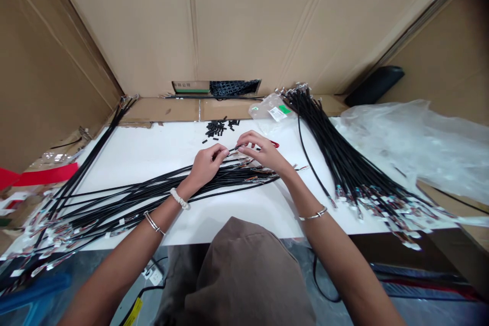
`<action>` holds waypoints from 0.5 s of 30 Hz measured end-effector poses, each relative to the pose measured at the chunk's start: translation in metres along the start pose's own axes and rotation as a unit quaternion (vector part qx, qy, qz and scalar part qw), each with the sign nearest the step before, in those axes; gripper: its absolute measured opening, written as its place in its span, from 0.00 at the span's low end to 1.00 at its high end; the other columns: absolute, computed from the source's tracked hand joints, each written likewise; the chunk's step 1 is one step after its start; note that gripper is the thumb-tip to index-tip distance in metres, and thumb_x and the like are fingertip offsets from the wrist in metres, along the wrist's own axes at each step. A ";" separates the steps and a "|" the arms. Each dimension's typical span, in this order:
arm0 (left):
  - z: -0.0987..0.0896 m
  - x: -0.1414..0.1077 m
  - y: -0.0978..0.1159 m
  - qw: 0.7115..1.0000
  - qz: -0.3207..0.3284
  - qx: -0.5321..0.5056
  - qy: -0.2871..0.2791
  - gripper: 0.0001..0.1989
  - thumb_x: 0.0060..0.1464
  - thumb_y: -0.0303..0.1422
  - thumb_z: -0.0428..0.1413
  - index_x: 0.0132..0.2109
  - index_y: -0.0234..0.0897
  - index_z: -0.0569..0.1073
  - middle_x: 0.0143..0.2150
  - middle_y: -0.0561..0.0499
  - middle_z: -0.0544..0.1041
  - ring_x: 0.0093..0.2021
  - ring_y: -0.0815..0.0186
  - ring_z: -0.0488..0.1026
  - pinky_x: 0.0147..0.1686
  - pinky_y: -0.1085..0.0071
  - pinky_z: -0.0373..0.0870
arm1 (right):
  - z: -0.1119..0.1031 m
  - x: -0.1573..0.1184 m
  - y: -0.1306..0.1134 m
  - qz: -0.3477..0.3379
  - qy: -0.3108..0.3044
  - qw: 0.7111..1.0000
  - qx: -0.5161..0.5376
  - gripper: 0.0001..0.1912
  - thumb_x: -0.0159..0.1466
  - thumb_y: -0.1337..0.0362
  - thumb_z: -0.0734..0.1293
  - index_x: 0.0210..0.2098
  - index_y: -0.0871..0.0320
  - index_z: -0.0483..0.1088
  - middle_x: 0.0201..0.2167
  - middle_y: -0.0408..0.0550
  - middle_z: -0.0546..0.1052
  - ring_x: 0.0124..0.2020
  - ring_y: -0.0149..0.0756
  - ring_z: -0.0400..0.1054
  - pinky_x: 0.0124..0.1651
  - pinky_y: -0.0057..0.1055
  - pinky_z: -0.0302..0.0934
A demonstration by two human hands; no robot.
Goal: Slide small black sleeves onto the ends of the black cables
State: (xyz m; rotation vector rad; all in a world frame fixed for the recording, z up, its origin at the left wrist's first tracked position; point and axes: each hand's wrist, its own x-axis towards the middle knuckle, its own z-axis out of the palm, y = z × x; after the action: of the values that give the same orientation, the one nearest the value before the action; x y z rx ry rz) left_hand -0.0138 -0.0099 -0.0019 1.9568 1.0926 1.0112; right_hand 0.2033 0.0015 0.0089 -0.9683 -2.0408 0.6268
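Observation:
My left hand (209,162) pinches a black cable (231,150) near its end, above the middle of the white table. Close beside it, my right hand (260,150) has its fingers closed round the tip of the same cable; the exact tip is hidden by the fingers. Under both hands lies a bundle of black cables (153,197), with stripped coloured wires showing at the right ends. Just beyond the hands is a small pile of short black tube pieces (216,128). A red-handled tool (274,143) peeks out behind my right hand.
A thick bundle of black cables (332,147) lies on the right, beside clear plastic sheeting (416,137). A plastic bag (272,112) with a label sits at the back. More cables (95,150) lean at the left. Cardboard walls (244,20) enclose the table (244,214).

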 end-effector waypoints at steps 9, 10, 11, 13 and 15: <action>-0.001 -0.001 -0.002 1.000 0.019 0.007 0.017 0.08 0.59 0.33 0.54 0.33 0.36 0.73 0.25 0.55 0.74 0.26 0.70 0.68 0.31 0.74 0.62 | 0.006 0.001 -0.010 -0.006 -0.017 1.000 0.017 0.11 0.67 0.56 0.63 0.33 0.55 0.71 0.41 0.49 0.73 0.44 0.38 0.67 0.44 0.35 0.61; -0.001 -0.001 -0.002 1.000 0.023 0.010 0.017 0.07 0.59 0.33 0.54 0.33 0.36 0.73 0.25 0.55 0.75 0.26 0.70 0.68 0.31 0.74 0.62 | 0.007 0.001 -0.011 0.000 -0.019 1.000 0.021 0.12 0.67 0.55 0.63 0.33 0.56 0.71 0.42 0.50 0.73 0.44 0.38 0.67 0.44 0.35 0.61; -0.001 -0.001 -0.002 0.999 0.026 0.015 0.019 0.07 0.59 0.32 0.55 0.33 0.36 0.72 0.26 0.54 0.75 0.27 0.70 0.69 0.31 0.73 0.62 | 0.008 0.001 -0.012 0.006 -0.024 0.999 0.027 0.12 0.67 0.55 0.63 0.33 0.56 0.71 0.42 0.50 0.73 0.44 0.38 0.67 0.43 0.35 0.61; -0.002 0.000 -0.001 0.999 0.038 0.032 0.021 0.06 0.58 0.31 0.55 0.33 0.36 0.72 0.28 0.54 0.76 0.29 0.69 0.70 0.32 0.73 0.63 | 0.008 0.001 -0.013 0.020 -0.032 0.998 0.041 0.13 0.67 0.54 0.63 0.33 0.56 0.71 0.42 0.50 0.74 0.45 0.38 0.67 0.42 0.34 0.61; -0.002 0.000 -0.001 0.996 0.059 0.063 0.027 0.05 0.58 0.30 0.55 0.33 0.37 0.73 0.30 0.53 0.77 0.31 0.68 0.71 0.34 0.72 0.64 | 0.009 0.001 -0.014 0.032 -0.042 0.997 0.055 0.14 0.66 0.53 0.63 0.33 0.56 0.72 0.43 0.50 0.73 0.45 0.38 0.67 0.41 0.33 0.61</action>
State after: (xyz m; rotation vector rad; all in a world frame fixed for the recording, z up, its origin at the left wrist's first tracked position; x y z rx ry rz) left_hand -0.0157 -0.0096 -0.0018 2.1261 1.1050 1.0864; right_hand 0.1897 -0.0064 0.0142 -0.9601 -2.0316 0.8169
